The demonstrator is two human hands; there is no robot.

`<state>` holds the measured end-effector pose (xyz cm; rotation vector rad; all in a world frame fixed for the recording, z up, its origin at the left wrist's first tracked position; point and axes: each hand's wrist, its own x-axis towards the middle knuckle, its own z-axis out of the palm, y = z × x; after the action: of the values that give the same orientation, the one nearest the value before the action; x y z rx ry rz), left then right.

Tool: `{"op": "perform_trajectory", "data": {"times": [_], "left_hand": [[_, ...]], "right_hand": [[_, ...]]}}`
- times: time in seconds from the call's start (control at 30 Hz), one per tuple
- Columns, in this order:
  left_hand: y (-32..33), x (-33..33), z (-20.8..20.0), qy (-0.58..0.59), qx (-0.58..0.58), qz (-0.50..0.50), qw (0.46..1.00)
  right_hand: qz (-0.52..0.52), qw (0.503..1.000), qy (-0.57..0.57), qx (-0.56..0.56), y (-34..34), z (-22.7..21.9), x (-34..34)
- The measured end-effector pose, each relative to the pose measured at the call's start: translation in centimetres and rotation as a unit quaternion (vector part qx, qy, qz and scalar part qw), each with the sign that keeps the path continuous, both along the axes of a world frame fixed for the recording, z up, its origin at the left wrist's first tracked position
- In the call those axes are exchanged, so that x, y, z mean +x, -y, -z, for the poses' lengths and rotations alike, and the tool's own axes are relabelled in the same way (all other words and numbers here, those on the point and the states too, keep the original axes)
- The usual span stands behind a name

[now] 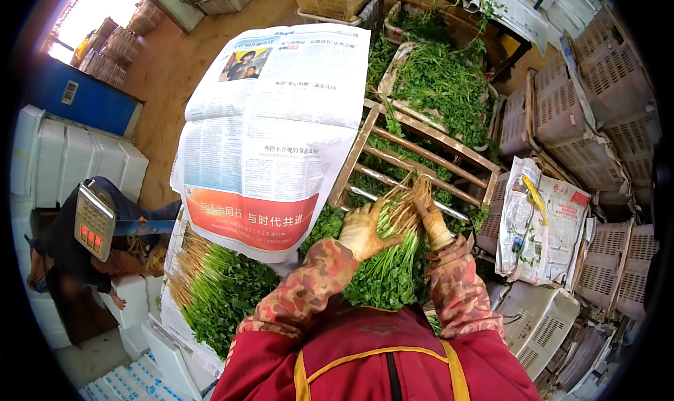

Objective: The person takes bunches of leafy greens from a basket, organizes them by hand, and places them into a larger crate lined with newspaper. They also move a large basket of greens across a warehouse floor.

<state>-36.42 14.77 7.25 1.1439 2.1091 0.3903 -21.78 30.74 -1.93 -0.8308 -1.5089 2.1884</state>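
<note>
A bunch of leafy greens that looks like coriander [386, 278] lies in front of my chest, its pale roots [411, 201] pointing away from me. My left hand [365, 231], in a pale glove, holds the left side of the stems, with the thumb across them. On the other side my right hand [435, 225], gloved too, presses against the stems near the roots. Under the root end is a metal rack with several bars [414, 164]. More bunches [228, 296] lie to the left, partly covered by spread newspaper [274, 127].
Beyond the rack stands a crate of loose greens [442, 85]. Stacked plastic crates [597, 85] line the right side, with folded newspapers [540, 222] in front. At left are a scale display [95, 220], white foam boxes [84, 148] and another person [77, 239] bending over.
</note>
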Motion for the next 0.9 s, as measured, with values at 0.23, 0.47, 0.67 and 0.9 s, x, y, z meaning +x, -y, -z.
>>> {"op": "perform_trajectory", "data": {"times": [0.23, 0.47, 0.67, 0.9], "left_hand": [[1.7, 1.3, 0.5, -0.035, 0.1, 0.011, 0.994], [1.7, 2.2, 1.0, -0.101, 0.043, -0.024, 0.994], [2.1, 2.0, 2.6, -0.086, 0.069, -0.072, 0.991], [2.1, 1.9, 0.2, -0.082, 0.2, -0.059, 0.975]], "right_hand": [[-0.136, 0.985, 0.048, -0.091, -2.1, -2.2, -2.7], [-0.193, 0.973, -0.038, -0.121, -0.8, -6.7, -4.3], [-0.224, 0.97, 0.083, 0.046, 1.8, -8.3, -4.4], [0.021, 0.968, 0.154, 0.195, 3.9, -6.4, -4.1]]}}
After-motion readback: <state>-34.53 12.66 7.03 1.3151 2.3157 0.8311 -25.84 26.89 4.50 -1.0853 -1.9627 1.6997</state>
